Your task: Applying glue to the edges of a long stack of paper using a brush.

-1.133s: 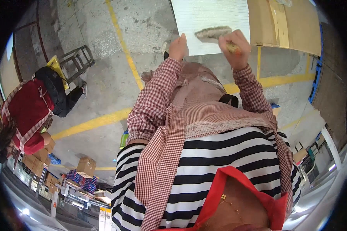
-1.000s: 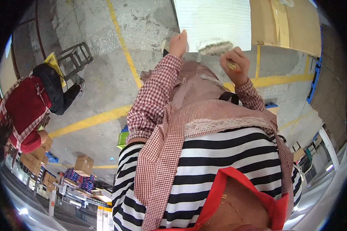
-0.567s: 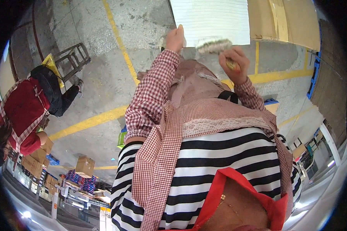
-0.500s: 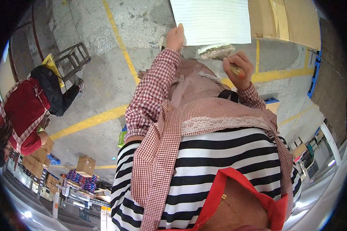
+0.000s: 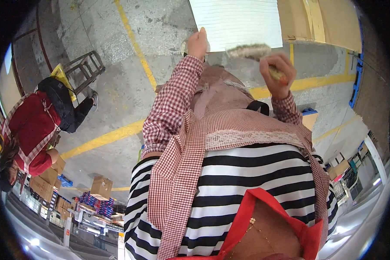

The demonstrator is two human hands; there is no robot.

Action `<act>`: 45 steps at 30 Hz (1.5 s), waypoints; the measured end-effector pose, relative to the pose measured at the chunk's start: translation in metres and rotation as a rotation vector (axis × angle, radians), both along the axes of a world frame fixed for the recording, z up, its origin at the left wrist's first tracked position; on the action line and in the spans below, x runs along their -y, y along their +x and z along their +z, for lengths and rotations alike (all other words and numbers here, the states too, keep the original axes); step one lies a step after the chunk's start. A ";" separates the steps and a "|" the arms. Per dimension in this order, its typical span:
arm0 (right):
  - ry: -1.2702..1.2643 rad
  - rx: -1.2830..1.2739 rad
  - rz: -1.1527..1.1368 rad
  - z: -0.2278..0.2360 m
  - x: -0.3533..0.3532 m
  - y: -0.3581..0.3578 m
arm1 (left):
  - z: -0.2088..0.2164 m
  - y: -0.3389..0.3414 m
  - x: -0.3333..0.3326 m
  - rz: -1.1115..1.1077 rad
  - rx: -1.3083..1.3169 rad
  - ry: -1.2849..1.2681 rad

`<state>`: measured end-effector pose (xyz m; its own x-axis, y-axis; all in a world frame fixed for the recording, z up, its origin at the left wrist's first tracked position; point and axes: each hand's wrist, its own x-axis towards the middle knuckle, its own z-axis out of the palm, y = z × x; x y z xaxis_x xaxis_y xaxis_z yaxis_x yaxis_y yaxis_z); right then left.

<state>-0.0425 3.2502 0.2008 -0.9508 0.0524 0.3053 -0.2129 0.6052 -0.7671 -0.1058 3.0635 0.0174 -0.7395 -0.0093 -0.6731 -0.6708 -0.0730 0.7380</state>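
My right hand [image 5: 278, 74] is wrapped round the handle of a wide paintbrush [image 5: 249, 51]. Its pale bristle end points left and lies at the lower edge of a white lined sheet [image 5: 238, 24]. Motion blurs the bristles, so I cannot tell whether they touch the sheet. At the sheet's lower left corner, my left hand [image 5: 197, 45] is closed on the edge, thumb up and fingers mostly hidden underneath. A pale, rounded thing shows partly behind that hand; its kind is unclear.
Brown cardboard [image 5: 333, 21] with a tape strip adjoins the sheet's right side. On the left, a person in a red top [image 5: 30, 125] bends near a dark metal frame [image 5: 84, 71]. Cardboard boxes [image 5: 101, 188] stand farther back. Yellow lines [image 5: 104, 138] cross the concrete floor.
My right hand and the paintbrush have moved right and slightly up along the sheet's lower edge. My left hand stays nearly in place at the corner. The other person has shifted slightly in view.
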 end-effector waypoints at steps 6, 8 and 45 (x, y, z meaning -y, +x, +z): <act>0.006 -0.014 0.094 -0.033 -0.004 -0.015 | 0.010 -0.005 -0.009 -0.104 0.005 -0.061; 0.000 0.164 0.051 -0.016 -0.006 0.004 | 0.005 -0.002 -0.003 -0.053 0.019 -0.031; -0.135 0.044 -0.072 -0.030 -0.096 -0.018 | -0.007 0.008 -0.008 0.016 -0.032 -0.036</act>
<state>-0.0601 3.3465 0.1706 -0.9554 0.1588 0.2490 -0.1369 0.5087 -0.8500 -0.0973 3.0710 0.0106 -0.7604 -0.0452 -0.6478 -0.6455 -0.0568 0.7617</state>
